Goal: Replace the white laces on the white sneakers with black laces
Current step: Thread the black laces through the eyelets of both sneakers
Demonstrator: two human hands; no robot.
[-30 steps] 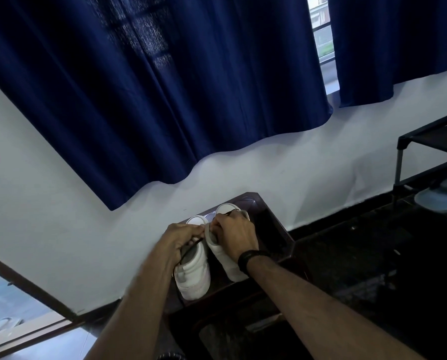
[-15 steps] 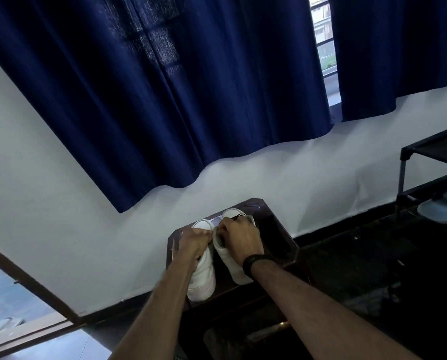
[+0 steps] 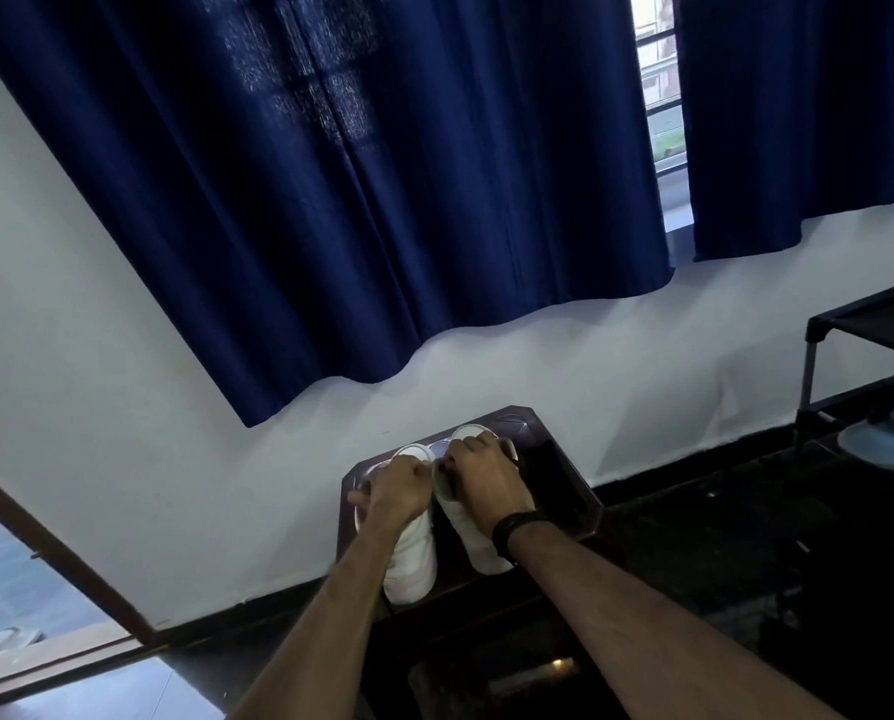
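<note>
Two white sneakers stand side by side on a small dark brown table (image 3: 564, 491), toes toward me. My left hand (image 3: 398, 488) lies curled over the top of the left sneaker (image 3: 411, 563). Wearing a black wristband, my right hand (image 3: 486, 480) is curled over the collar of the right sneaker (image 3: 478, 545). The hands almost touch, and a short piece of black lace (image 3: 443, 472) shows between them, pinched from both sides. The fingertips and the eyelets are hidden under the hands.
A white wall and dark blue curtains (image 3: 382, 200) rise behind the table. At the right stands a black shoe rack (image 3: 819, 356) with grey slippers (image 3: 881, 444). The floor is dark. A window frame (image 3: 55, 558) runs along the lower left.
My left hand has moved up the left sneaker toward my right hand, so the two now sit close together. The slack lace strand seen below the left hand is gone from view.
</note>
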